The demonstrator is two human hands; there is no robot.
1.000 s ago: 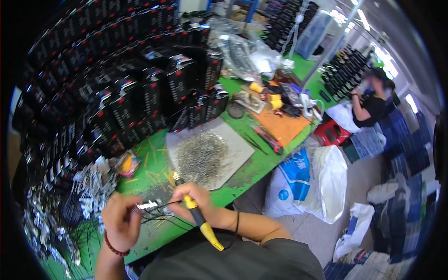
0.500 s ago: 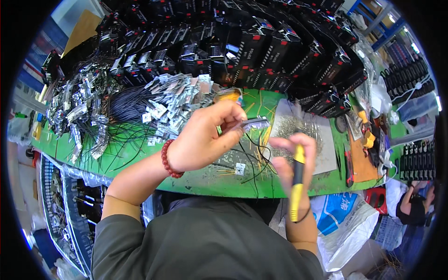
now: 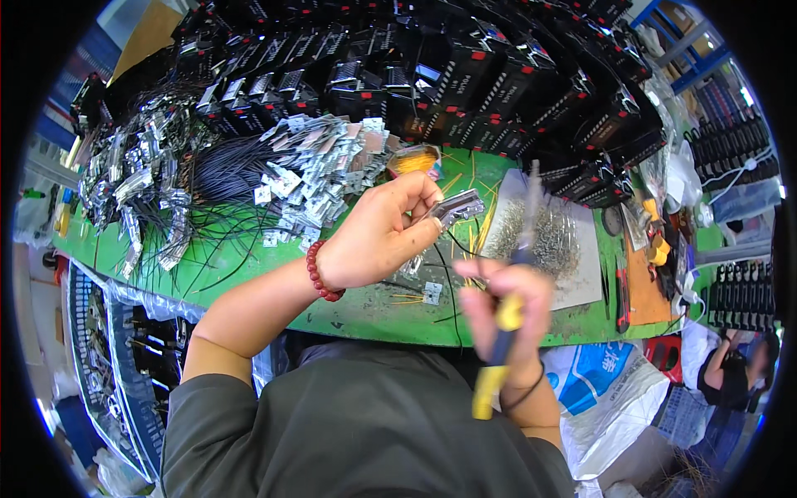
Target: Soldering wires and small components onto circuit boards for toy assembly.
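My left hand (image 3: 378, 236), with a red bead bracelet at its wrist, pinches a small shiny metal bracket (image 3: 459, 208) between thumb and fingers. Thin black wire (image 3: 452, 290) hangs below the bracket. To its right, my right hand (image 3: 519, 303) is closed round a screwdriver (image 3: 491, 383) with a yellow and black handle. The blurred shaft points away from me, over a heap of small metal screws or pins (image 3: 544, 245), apart from the bracket. A small pale square plate (image 3: 432, 292) lies on the green table near my hands.
Metal plates (image 3: 320, 170) with black wires are piled behind my left hand, with more metal parts (image 3: 158, 183) farther left. Rows of black boxes (image 3: 465, 79) line the back. Pliers (image 3: 622, 295) lie at right; a white and blue sack (image 3: 610, 398) stands below the table's edge.
My right hand has shifted slightly left, and the screwdriver has tilted so that its shaft shows. The bracket in my left hand has turned, its far end now angled upward.
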